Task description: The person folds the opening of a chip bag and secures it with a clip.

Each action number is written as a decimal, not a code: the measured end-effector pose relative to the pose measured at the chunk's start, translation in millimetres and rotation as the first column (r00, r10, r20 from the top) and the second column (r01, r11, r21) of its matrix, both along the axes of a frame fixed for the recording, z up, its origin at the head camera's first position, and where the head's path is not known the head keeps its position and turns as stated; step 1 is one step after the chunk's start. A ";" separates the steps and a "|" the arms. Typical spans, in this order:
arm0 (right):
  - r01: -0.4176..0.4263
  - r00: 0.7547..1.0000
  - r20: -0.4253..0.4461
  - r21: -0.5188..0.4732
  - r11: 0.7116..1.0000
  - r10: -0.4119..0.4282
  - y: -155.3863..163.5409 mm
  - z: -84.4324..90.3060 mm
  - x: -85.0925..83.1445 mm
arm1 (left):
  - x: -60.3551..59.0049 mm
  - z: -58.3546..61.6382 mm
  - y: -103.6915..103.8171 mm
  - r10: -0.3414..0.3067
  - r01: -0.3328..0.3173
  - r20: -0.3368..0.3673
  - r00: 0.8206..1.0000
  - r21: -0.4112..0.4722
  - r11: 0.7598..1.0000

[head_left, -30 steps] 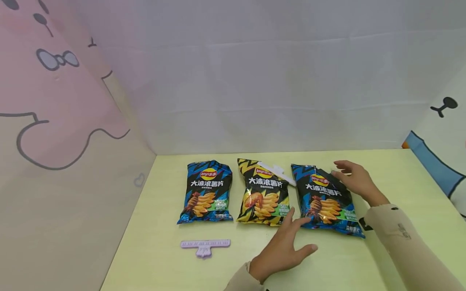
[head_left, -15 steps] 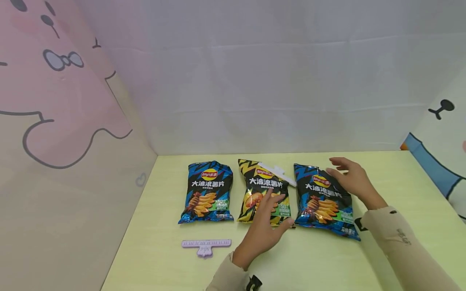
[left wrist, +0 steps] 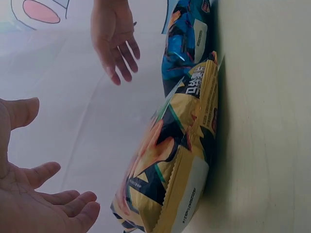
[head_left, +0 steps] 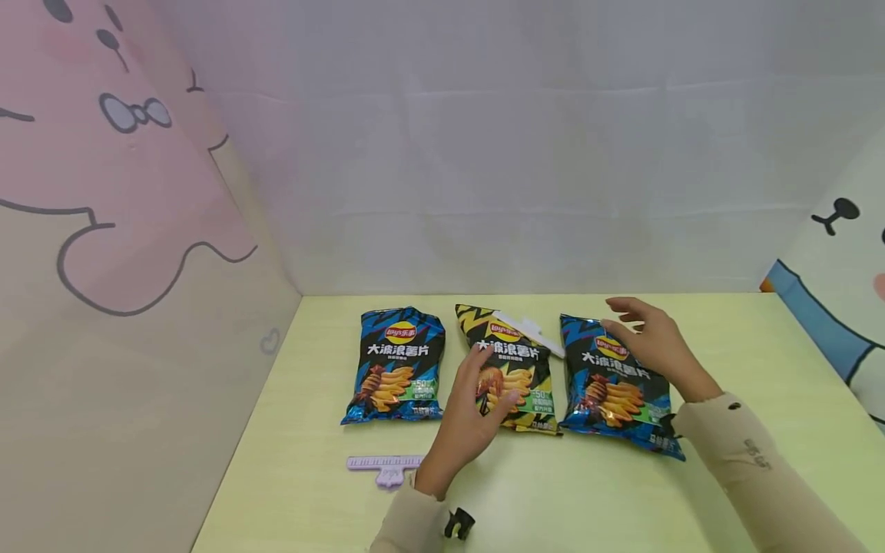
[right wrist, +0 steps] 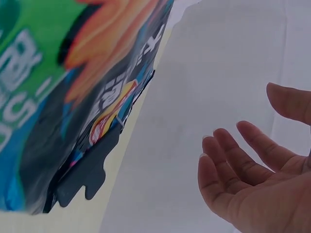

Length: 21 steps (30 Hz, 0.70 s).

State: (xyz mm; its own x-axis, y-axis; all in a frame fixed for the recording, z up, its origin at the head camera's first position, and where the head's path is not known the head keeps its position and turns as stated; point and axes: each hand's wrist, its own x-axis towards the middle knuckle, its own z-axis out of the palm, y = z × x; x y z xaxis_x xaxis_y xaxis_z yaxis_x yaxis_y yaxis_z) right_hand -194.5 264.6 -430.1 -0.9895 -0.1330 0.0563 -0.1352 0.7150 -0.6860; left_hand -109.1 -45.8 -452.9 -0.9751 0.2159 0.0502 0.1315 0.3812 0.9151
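Note:
Three Lay's potato chip bags lie in a row on the table: a blue bag (head_left: 397, 369) at left, a yellow bag (head_left: 528, 384) in the middle, another blue bag (head_left: 611, 388) at right. A white bag clip (head_left: 531, 332) sits across the yellow bag's top right corner. On the right blue bag's corner is a black clip (right wrist: 87, 170), mostly hidden in the head view. My left hand (head_left: 465, 418) hovers beside and over the yellow bag, fingers loose and apart from it. Over the top of the right blue bag, my right hand (right wrist: 257, 179) holds nothing, its fingers relaxed.
A purple bag clip (head_left: 389, 468) lies on the pale yellow table (head_left: 290, 491) in front of the left bag, partly covered by my left wrist. White cloth (head_left: 525, 169) hangs behind, with cartoon-printed walls (head_left: 173, 177) at both sides.
My left hand has moved left, from the right blue bag's lower edge to over the yellow bag. My right hand has shifted slightly left above the right bag.

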 end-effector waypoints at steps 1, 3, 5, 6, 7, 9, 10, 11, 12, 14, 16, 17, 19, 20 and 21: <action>-0.001 1.000 -0.002 -0.001 1.000 0.001 -2.1 0.2 0.1 | -0.6 -0.2 -1.8 0.005 -0.005 -0.006 1.000 -0.001 1.000; -0.008 1.000 -0.013 0.000 1.000 0.008 -6.7 0.5 -0.1 | -2.1 -0.6 -5.2 0.020 -0.020 -0.023 1.000 0.000 1.000; -0.018 1.000 -0.020 -0.007 1.000 0.018 -11.5 0.9 -0.4 | -3.4 -0.8 -8.1 0.039 -0.039 -0.030 0.999 0.006 0.999; -0.022 1.000 -0.021 -0.010 1.000 0.021 -13.8 1.2 -0.4 | -4.0 -0.6 -9.3 0.047 -0.047 -0.034 0.998 0.008 0.999; -0.024 1.000 -0.021 -0.018 1.000 0.023 -15.5 2.0 0.0 | -4.7 0.5 -10.2 0.053 -0.053 -0.037 0.998 0.007 0.999; -0.025 0.999 -0.022 -0.027 0.999 0.025 -19.3 4.0 1.3 | -6.1 2.6 -11.7 0.069 -0.069 -0.042 0.997 -0.005 0.998; -0.024 0.999 -0.022 -0.032 0.999 0.023 -21.4 5.2 2.1 | -6.7 3.5 -12.7 0.073 -0.073 -0.049 0.996 -0.008 0.997; -0.023 0.999 -0.025 -0.036 0.999 0.022 -23.7 5.8 2.5 | -7.6 4.2 -14.1 0.076 -0.077 -0.057 0.995 -0.011 0.997; -0.024 0.999 -0.028 -0.040 0.999 0.023 -26.1 6.1 2.4 | -8.9 4.7 -15.5 0.082 -0.083 -0.063 0.995 -0.014 0.996; -0.022 0.999 -0.035 -0.046 0.999 0.020 -31.4 5.2 2.8 | -11.2 4.3 -18.9 0.094 -0.096 -0.077 0.993 -0.025 0.995; -0.020 0.999 -0.036 -0.069 0.997 0.018 -37.5 3.4 3.2 | -13.3 3.5 -23.7 0.101 -0.105 -0.092 0.991 -0.034 0.994; -0.018 0.999 -0.035 -0.081 0.997 0.015 -40.7 2.3 3.4 | -14.2 3.0 -26.2 0.108 -0.113 -0.094 0.990 -0.041 0.993; -0.010 1.000 -0.030 -0.109 0.994 0.007 -47.5 0.6 4.9 | -15.2 2.1 -30.8 0.123 -0.128 -0.096 0.988 -0.049 0.991; -0.007 1.000 -0.028 -0.124 0.992 0.003 -51.2 0.5 5.6 | -15.9 1.8 -33.6 0.131 -0.136 -0.100 0.986 -0.053 0.989; 0.000 1.000 -0.025 -0.135 0.991 -0.003 -54.7 0.3 6.0 | -16.6 2.8 -35.9 0.139 -0.144 -0.101 0.985 -0.053 0.988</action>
